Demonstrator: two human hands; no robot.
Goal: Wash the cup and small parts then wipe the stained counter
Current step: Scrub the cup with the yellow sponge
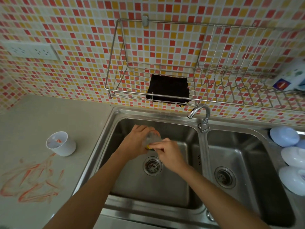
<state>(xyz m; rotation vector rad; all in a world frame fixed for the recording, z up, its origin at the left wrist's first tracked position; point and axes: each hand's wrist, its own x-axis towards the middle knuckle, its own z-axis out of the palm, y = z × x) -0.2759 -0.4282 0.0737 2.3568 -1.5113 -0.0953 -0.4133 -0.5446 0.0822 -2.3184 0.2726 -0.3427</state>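
Head view only. Both hands over left basin of stainless steel double sink [105,129], above round perforated drain strainer [152,166]. Left hand [137,141] wrapped around small clear plastic cup [151,138], cup tilted, orange tint near its far end. Right hand [170,154] pinched narrow at cup's near end, fingers closed on small yellow-green piece [149,147], possibly a sponge scrap; blurred, cannot tell for certain. Hands touching each other at the cup.

Curved chrome tap [200,111] on divider between basins, spout pointing toward left basin, no visible water stream. Right basin with its own drain [224,177].

White plastic cup [61,143] upright on grey counter [49,109] left of sink, orange-red smear inside it. Orange-red streaked stain [33,180] on counter just in front of that cup, well apart from hands.

Wire metal wall rack [115,66] on red-and-yellow mosaic tile wall [74,22] above sink; dark rectangular cloth [169,88] draped over rack's front rail. White double wall socket [31,50] at upper left.

Pale blue and white rounded plastic containers [283,136] in a row along sink's right edge. White bottle with blue label [292,76] on rack at far right.
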